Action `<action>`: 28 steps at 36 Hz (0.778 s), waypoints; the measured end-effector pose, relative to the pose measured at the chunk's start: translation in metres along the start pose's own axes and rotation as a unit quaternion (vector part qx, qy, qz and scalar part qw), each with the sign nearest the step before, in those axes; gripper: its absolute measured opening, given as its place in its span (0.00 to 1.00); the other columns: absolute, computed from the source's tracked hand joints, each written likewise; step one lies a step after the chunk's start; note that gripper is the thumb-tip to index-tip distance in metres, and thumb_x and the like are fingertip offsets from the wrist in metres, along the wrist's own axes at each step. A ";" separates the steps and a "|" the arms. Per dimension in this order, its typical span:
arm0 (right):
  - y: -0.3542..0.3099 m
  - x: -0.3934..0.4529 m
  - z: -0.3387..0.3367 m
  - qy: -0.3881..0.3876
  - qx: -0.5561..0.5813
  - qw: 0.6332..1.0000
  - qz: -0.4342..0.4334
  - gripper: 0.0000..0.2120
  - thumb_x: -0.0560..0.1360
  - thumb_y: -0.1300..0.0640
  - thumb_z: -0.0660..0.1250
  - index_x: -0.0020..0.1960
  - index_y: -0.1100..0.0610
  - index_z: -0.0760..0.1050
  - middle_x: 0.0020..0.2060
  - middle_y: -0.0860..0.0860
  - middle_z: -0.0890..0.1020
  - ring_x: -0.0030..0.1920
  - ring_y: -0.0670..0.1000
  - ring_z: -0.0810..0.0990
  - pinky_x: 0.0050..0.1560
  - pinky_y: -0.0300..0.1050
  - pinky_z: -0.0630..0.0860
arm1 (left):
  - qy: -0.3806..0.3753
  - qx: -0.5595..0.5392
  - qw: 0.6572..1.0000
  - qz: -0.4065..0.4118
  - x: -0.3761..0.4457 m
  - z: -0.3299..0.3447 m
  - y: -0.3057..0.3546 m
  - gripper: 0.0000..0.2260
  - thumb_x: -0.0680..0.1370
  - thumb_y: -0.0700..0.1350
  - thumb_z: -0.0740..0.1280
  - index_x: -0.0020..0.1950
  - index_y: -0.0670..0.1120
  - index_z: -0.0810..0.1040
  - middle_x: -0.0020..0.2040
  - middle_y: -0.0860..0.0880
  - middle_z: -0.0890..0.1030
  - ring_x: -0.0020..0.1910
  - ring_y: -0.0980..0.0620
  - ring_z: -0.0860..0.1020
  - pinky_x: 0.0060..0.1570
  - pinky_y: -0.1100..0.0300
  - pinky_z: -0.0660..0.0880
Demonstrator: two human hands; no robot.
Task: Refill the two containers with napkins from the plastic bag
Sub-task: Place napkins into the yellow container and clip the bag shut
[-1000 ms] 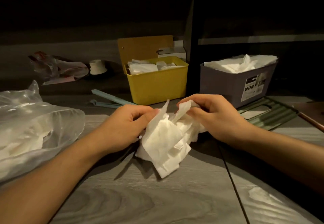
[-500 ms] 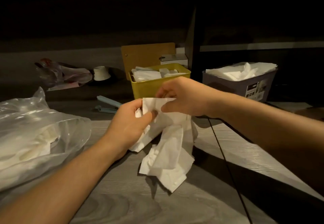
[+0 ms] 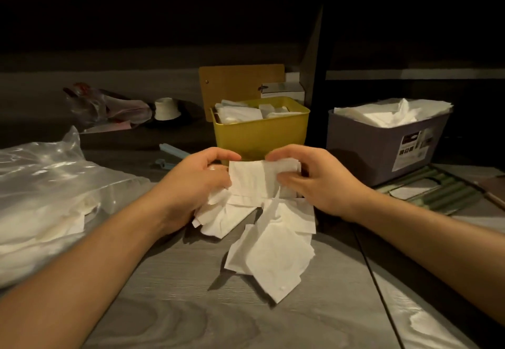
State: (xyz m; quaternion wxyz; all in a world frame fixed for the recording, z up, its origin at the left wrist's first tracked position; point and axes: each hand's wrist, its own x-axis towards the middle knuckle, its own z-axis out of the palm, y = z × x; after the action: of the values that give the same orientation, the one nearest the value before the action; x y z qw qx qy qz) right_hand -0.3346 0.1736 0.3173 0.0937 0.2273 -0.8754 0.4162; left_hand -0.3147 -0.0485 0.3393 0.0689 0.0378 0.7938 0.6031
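Both hands, left hand [image 3: 194,184] and right hand [image 3: 319,182], pinch the napkins [image 3: 262,212], open desk [image 3: 177,307] below. Yellow container [image 3: 259,132] sits just beyond; the bag [image 3: 41,184] at left runs off-frame.

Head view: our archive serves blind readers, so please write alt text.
Both hands, left hand and right hand, grip a bunch of white napkins over a grey table. Behind stand a yellow container and a grey container, both holding napkins; a plastic bag lies left.

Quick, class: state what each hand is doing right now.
Left hand: closed, gripping the bunch of napkins.
Right hand: closed, pinching the same napkins at their top edge.
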 end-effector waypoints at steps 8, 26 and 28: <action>0.006 0.003 -0.003 0.107 0.198 0.970 0.094 0.12 0.78 0.61 0.69 0.59 0.49 0.80 0.53 0.43 0.82 0.54 0.44 0.81 0.49 0.37 0.80 | -0.030 0.133 0.990 -0.023 0.005 -0.019 0.003 0.20 0.76 0.35 0.67 0.60 0.57 0.77 0.55 0.51 0.84 0.54 0.51 0.84 0.59 0.47 0.79; -0.025 -0.002 -0.014 -0.087 0.254 0.962 -0.041 0.26 0.76 0.71 0.68 0.67 0.48 0.73 0.49 0.49 0.83 0.52 0.51 0.83 0.53 0.49 0.82 | 0.051 0.078 0.994 0.050 -0.002 0.003 -0.001 0.04 0.79 0.45 0.70 0.48 0.49 0.85 0.44 0.51 0.86 0.46 0.51 0.84 0.43 0.58 0.79; -0.027 -0.003 -0.008 -0.083 0.159 0.982 -0.051 0.26 0.77 0.68 0.69 0.70 0.48 0.71 0.52 0.47 0.83 0.55 0.48 0.83 0.56 0.48 0.82 | 0.039 0.079 0.994 0.058 -0.004 0.005 0.000 0.06 0.80 0.47 0.68 0.49 0.48 0.85 0.45 0.49 0.86 0.49 0.48 0.83 0.48 0.50 0.80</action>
State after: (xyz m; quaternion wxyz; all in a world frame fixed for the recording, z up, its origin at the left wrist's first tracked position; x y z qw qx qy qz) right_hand -0.3195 0.1656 0.3395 0.0044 0.3178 -0.7903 0.5239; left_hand -0.3098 -0.0445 0.3383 -0.0003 0.0652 0.8373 0.5428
